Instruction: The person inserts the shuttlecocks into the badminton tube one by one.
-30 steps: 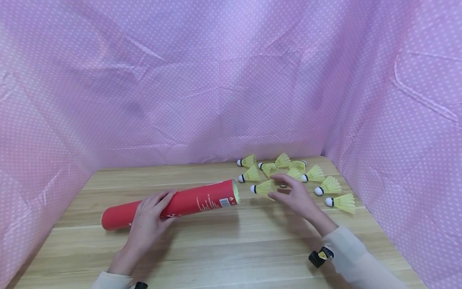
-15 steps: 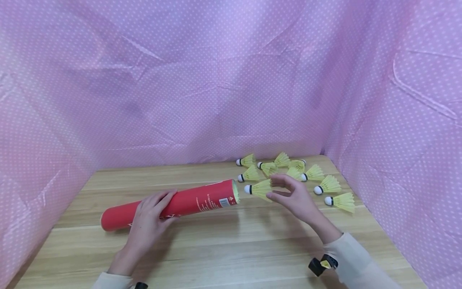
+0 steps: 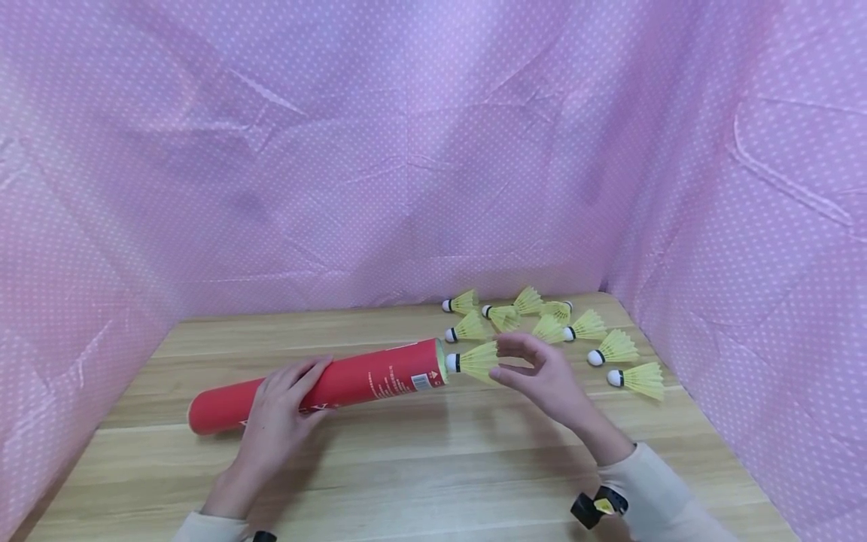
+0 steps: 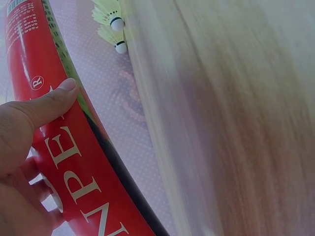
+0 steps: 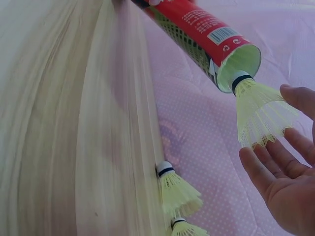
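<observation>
Enclosing the pale wood-grain surface (image 3: 433,467), pink white-dotted cloth (image 3: 406,150) hangs at the back and both sides. The left hand (image 3: 278,414) grips a red cylindrical tube (image 3: 379,374) with white lettering; at its open mouth, the right hand (image 3: 545,376) pinches a yellow-skirted, white-tipped, black-banded shuttlecock (image 3: 479,361), tip inside.

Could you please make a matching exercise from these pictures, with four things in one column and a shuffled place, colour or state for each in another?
1. Left hand
2. Right hand
3. Tube
4. Cloth

A. Mostly red, barcode near its open end
B. Holds a shuttlecock by its skirt
C. Pink-purple with pale dots
D. Grips the tube

Pairs: 1-D, 2-B, 3-A, 4-C
</observation>
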`<state>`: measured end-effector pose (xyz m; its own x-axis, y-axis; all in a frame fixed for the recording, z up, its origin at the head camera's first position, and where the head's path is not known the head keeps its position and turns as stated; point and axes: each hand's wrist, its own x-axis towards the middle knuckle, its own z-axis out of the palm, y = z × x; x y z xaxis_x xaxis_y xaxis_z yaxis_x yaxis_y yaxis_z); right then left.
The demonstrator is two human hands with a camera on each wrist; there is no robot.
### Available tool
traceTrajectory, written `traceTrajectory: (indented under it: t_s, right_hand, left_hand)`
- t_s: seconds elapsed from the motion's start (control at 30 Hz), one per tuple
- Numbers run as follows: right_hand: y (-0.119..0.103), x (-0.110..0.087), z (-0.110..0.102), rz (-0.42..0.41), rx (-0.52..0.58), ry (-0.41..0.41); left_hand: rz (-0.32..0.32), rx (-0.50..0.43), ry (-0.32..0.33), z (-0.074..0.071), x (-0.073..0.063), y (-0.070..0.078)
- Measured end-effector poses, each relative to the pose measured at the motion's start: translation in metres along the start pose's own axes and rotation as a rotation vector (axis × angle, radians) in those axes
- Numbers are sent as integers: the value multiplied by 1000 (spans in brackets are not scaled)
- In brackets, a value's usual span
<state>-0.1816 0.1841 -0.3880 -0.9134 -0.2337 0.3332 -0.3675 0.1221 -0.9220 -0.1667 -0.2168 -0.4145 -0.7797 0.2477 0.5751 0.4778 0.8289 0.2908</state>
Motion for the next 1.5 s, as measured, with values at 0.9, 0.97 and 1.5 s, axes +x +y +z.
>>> traceTrajectory:
  t_s: [0.9,0.97,1.5]
  right_hand:
    - [-5,19,37,58,-24,-68]
    - [-5,20,39,56,-22,-81]
    - [-7,23,41,-48,80,-177]
  left_hand:
    - [47,-10,27,2,1,-3]
    - [51,-11,29,2,1,-3]
    - [32,4,25,0,0,-6]
